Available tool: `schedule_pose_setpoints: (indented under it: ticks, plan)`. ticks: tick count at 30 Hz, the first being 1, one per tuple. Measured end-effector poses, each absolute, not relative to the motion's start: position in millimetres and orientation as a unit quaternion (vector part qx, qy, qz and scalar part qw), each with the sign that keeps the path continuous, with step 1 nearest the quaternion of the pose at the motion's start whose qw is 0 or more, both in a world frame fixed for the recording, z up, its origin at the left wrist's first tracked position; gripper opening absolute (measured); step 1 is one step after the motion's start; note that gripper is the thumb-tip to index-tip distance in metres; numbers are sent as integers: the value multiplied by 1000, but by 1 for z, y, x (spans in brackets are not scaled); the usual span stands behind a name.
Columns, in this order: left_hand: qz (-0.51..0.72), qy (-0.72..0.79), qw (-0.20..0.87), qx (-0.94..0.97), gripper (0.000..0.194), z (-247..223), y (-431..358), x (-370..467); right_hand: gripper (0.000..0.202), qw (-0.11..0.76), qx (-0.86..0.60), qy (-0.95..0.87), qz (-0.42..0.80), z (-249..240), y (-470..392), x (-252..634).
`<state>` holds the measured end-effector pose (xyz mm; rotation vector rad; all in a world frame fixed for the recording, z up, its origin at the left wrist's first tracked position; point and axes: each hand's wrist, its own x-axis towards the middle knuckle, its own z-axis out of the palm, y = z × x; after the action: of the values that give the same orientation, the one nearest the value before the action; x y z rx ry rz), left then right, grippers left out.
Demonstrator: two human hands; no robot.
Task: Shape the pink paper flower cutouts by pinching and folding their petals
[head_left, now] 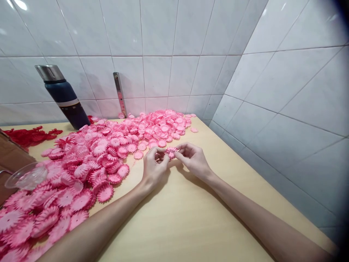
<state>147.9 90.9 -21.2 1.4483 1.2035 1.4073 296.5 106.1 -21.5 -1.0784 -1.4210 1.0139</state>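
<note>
Between my two hands is a small pink fabric flower (171, 153), its scalloped petals bunched toward the middle. My left hand (155, 162) pinches its left edge between thumb and fingers. From the other side, the thumb and fingertips of my right hand (194, 158) grip the same flower. Both hands are just above the pale wooden table (174, 218). A large heap of pink petal discs (98, 145) with frilled edges spreads to the left of and beyond my hands. Several discs show a small dark hole in the centre.
A dark blue bottle (65, 98) with a steel cap stands behind the heap. Red fabric pieces (32, 136) lie at the far left, near a cardboard box (13, 156) and a clear plastic dish (16, 178). A metal strip (119, 92) stands against the tiled wall (158, 36).
</note>
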Motion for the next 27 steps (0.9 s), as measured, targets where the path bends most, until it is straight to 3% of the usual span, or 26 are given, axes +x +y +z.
schedule_pose_setpoints:
  ticks: [7, 13, 17, 25, 27]
  plan:
    - [551, 464, 316, 617, 13, -24, 89, 149, 16, 530, -487, -643, 261, -19, 95, 288]
    - [548, 465, 328, 613, 13, -23, 90, 149, 30, 530, -416, -602, 428, -18, 101, 298]
    - [541, 452, 303, 642, 9, -23, 90, 147, 33, 508, -410, -612, 447, -17, 103, 302]
    - [576, 436, 235, 651, 7, -27, 89, 147, 12, 535, -444, -689, 207, -16, 91, 290]
    - [577, 431, 214, 660, 8, -25, 88, 147, 15, 543, -441, -699, 150, -17, 89, 286]
